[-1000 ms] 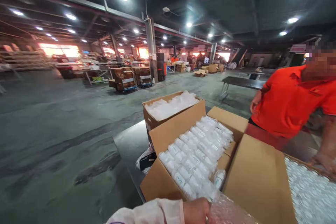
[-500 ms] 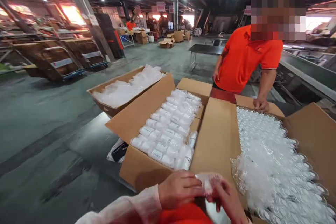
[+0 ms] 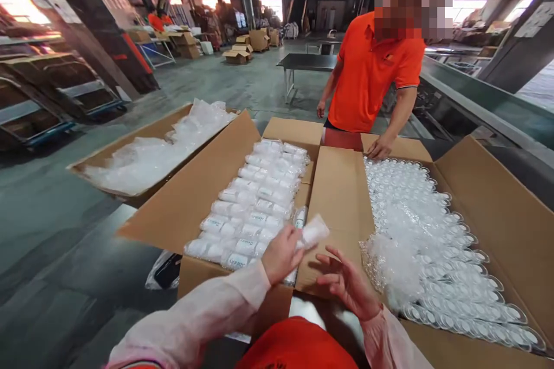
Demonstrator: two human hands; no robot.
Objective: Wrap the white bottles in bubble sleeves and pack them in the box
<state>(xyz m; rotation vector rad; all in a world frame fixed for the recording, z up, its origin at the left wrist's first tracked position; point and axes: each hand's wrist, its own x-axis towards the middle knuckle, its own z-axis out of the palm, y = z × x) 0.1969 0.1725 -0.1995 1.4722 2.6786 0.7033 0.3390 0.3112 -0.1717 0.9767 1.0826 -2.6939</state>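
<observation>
My left hand (image 3: 283, 253) is closed on a bubble-wrapped white cylinder (image 3: 315, 232), above the near right corner of a cardboard box. In that box lie several rows of wrapped cylinders (image 3: 246, 216), on their sides, some with printed labels. My right hand (image 3: 346, 282) is open with fingers spread, apart from the cylinder, between the two boxes. To its right, a second cardboard box (image 3: 497, 196) holds tightly packed clear round glass-like pieces (image 3: 459, 277). Loose bubble wrap (image 3: 393, 265) lies over part of them.
A person in an orange shirt (image 3: 374, 75) stands across the table, one hand (image 3: 381, 147) at the right box's far edge. Left, a shallow carton (image 3: 93, 176) holds clear wrap bags (image 3: 147, 155). A dark packet (image 3: 167, 271) lies beside the middle box.
My left hand has moved up and forward over the middle box with the wrapped cylinder. My right hand has let go of it and opened. The view has turned right.
</observation>
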